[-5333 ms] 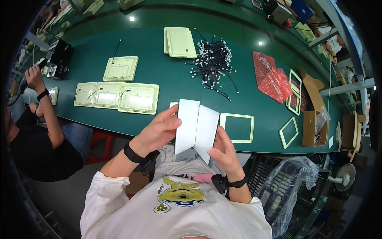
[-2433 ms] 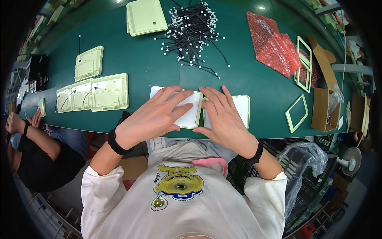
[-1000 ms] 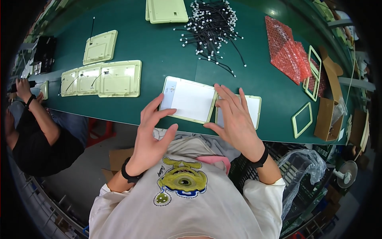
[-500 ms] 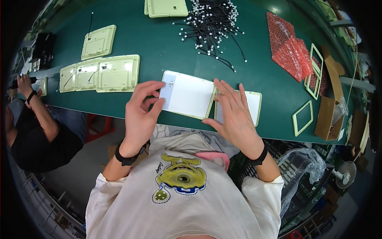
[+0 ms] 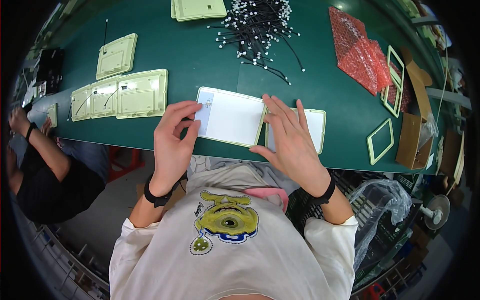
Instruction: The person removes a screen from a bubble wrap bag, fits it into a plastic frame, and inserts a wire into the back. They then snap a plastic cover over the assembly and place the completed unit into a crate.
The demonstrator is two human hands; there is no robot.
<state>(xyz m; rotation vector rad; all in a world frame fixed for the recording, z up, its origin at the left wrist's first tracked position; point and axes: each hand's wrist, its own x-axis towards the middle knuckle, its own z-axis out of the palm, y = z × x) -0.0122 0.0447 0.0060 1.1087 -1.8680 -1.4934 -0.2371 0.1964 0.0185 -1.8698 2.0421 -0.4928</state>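
Observation:
A pale green frame with a white panel in it (image 5: pixel 235 117) lies slightly tilted on the table in front of me. A bluish strip with a small connector runs down the panel's left side. My left hand (image 5: pixel 172 132) has its thumb and fingertips on the left edge of the panel. My right hand (image 5: pixel 295 142) holds the right edge between thumb at the lower corner and fingers at the upper one. Under and beside my right hand lies a second framed white panel (image 5: pixel 315 131), partly hidden by that hand.
Pale green back covers (image 5: pixel 142 94) with black cables lie at left, others (image 5: pixel 200 9) at the far edge. A heap of black cables with white plugs (image 5: pixel 257 30) lies beyond my hands. At right are red bubble wrap (image 5: pixel 352 47), empty frames (image 5: pixel 381 141) and a cardboard box (image 5: pixel 412 142). A co-worker (image 5: pixel 60 165) sits at left.
The table and the things on it, with the panel, have shifted a little left and mostly upward in view. Both hands keep about the same hold on the panel's edges.

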